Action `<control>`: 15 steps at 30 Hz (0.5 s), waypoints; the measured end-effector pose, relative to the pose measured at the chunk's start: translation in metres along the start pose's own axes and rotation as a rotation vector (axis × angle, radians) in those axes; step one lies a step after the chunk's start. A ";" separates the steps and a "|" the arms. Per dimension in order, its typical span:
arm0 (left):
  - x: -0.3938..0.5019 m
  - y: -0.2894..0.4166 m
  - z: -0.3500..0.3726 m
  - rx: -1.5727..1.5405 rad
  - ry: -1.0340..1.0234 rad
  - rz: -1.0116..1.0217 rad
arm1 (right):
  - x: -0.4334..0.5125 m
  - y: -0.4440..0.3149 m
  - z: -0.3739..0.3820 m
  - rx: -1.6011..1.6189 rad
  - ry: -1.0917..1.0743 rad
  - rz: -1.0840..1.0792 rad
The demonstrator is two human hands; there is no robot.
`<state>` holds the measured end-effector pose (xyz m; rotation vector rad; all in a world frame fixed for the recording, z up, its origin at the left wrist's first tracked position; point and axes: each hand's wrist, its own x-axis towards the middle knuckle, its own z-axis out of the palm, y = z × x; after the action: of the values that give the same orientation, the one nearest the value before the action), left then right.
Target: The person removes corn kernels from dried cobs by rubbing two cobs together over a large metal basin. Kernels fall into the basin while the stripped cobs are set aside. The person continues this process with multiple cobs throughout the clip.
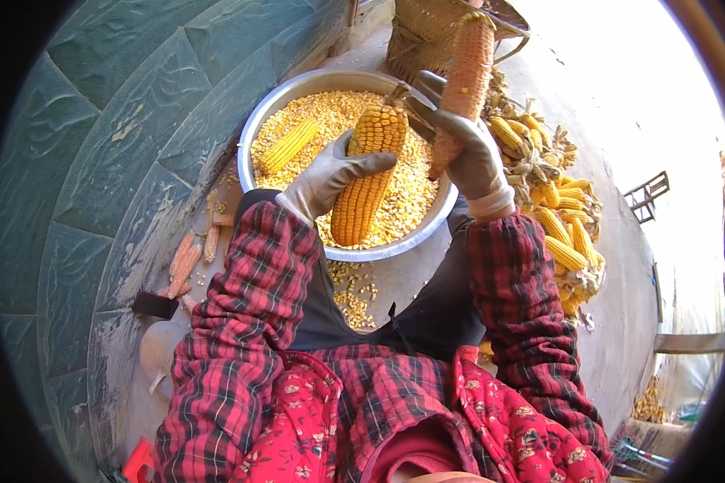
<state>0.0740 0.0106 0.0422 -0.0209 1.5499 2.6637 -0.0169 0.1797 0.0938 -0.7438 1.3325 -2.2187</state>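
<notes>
My left hand (335, 175), in a grey-coated work glove, grips a full ear of yellow corn (371, 181) above a wide metal basin (246, 127). The ear is tilted, its stalk end up. In my right hand (474, 151), gloved too, is a bare reddish corn cob (468, 66), with few kernels left on it. Its far end points up and away from me, and its lower end shows below my palm. Loose corn kernels (410, 199) fill much of the basin. Another yellow ear (288, 147) lies on them at the left.
Bundled ears of corn (570, 244) with husks lie on the floor at the right. Stripped cobs (185, 262) lie at the left near a dark block (156, 305). A woven basket (422, 42) stands beyond the basin. Kernels (353, 296) are scattered between my legs.
</notes>
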 end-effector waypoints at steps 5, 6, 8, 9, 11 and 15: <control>0.018 0.010 -0.004 0.092 -0.173 -0.152 | 0.032 0.022 -0.002 -0.024 -0.197 0.055; 0.024 0.011 -0.003 0.083 -0.175 -0.124 | 0.037 0.025 -0.007 0.002 -0.192 0.063; 0.042 0.008 0.001 0.193 -0.127 -0.164 | 0.047 0.034 -0.020 -0.025 -0.069 0.045; 0.053 0.006 -0.002 0.195 -0.159 -0.130 | 0.054 0.041 -0.024 -0.014 -0.014 0.009; 0.068 -0.005 0.001 0.774 0.061 -0.089 | 0.063 0.054 -0.035 0.034 0.224 0.109; 0.092 -0.015 -0.006 0.595 -0.018 -0.077 | 0.083 0.064 -0.056 -0.073 0.193 0.115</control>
<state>-0.0166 0.0168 0.0221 -0.0275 2.2080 2.0399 -0.1094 0.1371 0.0330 -0.4737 1.5156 -2.2052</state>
